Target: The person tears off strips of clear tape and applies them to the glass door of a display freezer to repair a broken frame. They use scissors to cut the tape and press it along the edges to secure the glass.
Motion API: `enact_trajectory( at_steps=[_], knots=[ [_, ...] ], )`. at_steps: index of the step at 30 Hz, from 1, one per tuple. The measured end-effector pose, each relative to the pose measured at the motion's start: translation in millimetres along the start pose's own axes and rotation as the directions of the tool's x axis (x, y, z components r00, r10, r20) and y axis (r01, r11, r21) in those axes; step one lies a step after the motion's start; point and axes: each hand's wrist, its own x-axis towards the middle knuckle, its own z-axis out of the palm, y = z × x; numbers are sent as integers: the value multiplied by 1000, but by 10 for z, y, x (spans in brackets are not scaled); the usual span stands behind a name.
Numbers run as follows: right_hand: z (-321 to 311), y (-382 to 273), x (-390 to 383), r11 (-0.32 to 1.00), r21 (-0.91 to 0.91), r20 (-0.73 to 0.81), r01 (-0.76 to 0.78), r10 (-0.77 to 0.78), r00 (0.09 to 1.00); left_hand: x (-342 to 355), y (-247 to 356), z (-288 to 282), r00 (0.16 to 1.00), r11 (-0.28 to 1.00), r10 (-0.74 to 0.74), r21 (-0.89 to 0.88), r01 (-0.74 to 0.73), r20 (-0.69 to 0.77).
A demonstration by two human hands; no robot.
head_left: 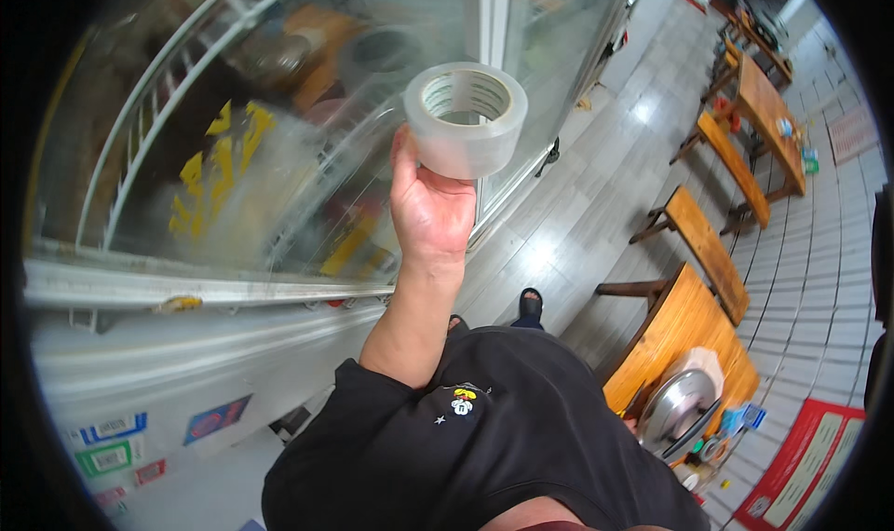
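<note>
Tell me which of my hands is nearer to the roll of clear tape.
Left. Your left hand holds the roll of clear tape from below. Your right hand doesn't show near it, and I can't make it out elsewhere in the picture.

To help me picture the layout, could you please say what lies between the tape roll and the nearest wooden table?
In the head view, the white frame, then grey floor, lies between the tape roll and wooden table.

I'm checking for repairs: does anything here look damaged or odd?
Possibly the jagged yellow markings on the transparent glass pane at upper left: they look broken and patchy, perhaps peeling. The wide clear tape roll in the bare left hand looks intact.
</note>
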Motion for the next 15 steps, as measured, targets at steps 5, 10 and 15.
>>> enact_trajectory(
  at_steps=[5, 10, 15],
  knots=[
    [201, -105, -179, 959, 269, 135, 91, -132, 982, -28, -46, -37, 1000, 999, 29, 24, -29, 11],
    [177, -417, -523, 825, 510, 171, 245, -377, 910, -21, -77, -100, 998, 999, 46, 26, -48, 46],
    [-97, -700, -694, 659, 664, 145, 354, -578, 803, -18, -119, -135, 988, 993, 100, 53, -107, 116]
  ],
)
